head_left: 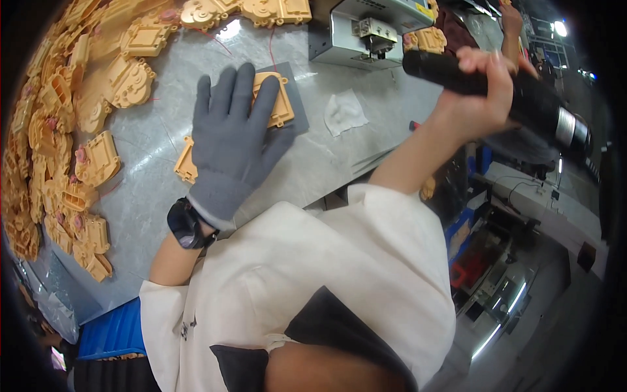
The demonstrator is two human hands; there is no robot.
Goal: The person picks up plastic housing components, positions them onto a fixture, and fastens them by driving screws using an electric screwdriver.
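Observation:
My left hand (235,134), in a grey glove, lies flat with its fingers stretched out. Its index finger and thumb side rest over a yellow plastic housing (282,104), partly hidden, which sits on a dark grey pad (299,117). Another yellow plastic piece (186,163) shows beside the wrist. Raised at the right, my bare right hand (483,88) is wrapped round a black electric screwdriver (539,104) with a silver collar. The tool is held well away from the housing.
Many yellow plastic housings (134,81) are heaped along the left and far side of the metal table (153,209). A grey metal machine (330,42) stands at the back, near a crumpled white cloth (345,112). A blue crate (114,333) is below the table. Another person's hand (511,23) appears far right.

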